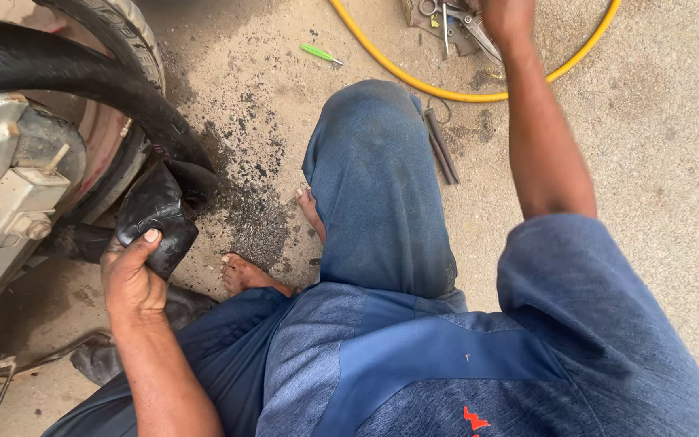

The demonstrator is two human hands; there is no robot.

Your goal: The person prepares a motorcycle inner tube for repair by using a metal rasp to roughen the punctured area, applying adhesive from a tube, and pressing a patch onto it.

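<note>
My left hand (131, 275) grips a folded black rubber inner tube (155, 214) that hangs out from under the black tyre (66, 77) of a vehicle wheel at the left. My right hand (507, 14) is stretched far forward to the top edge, over a pile of metal tools (455, 28); its fingers are cut off by the frame, so what they hold is hidden. I crouch barefoot in blue trousers, with my knee (370, 137) in the middle.
A yellow hose (414, 81) loops across the sandy concrete at the top. A green-handled screwdriver (317, 53) lies beyond my knee, and dark metal tyre levers (440, 146) lie just right of it. Silver metal vehicle parts (10, 186) sit at the left.
</note>
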